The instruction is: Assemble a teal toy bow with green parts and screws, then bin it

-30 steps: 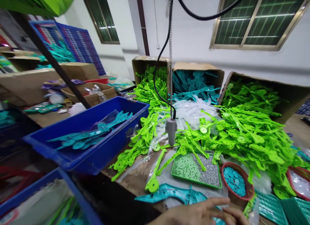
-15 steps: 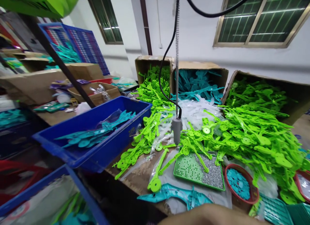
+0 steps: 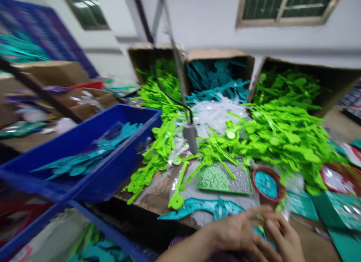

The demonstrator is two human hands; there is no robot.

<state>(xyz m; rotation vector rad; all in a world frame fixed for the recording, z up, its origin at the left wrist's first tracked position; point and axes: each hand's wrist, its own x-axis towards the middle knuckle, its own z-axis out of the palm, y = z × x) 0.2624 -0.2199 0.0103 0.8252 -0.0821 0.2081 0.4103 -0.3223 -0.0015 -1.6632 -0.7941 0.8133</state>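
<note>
The whole view is smeared by motion. My left hand [image 3: 239,232] reaches in from the bottom edge, fingers stretched to the right over a teal plastic part [image 3: 203,207] lying at the table's front edge. My right hand [image 3: 283,237] meets it fingertip to fingertip, with a scrap of teal and green showing between the two. The blur hides whether either hand grips anything. Just beyond the hands lie a green tray of small beads [image 3: 225,179] and a red bowl of teal chips [image 3: 266,185].
A grey tool [image 3: 191,137] hangs on a cable over a heap of bright green plastic parts [image 3: 282,137]. Cardboard boxes [image 3: 220,58] of green and teal parts line the wall. A blue bin [image 3: 93,156] with teal parts stands left. Green trays [image 3: 335,209] lie right.
The view has swung and tilted down, now blurred. Half a second ago only a forearm showed at the bottom edge; both hands now show, together over the teal part.
</note>
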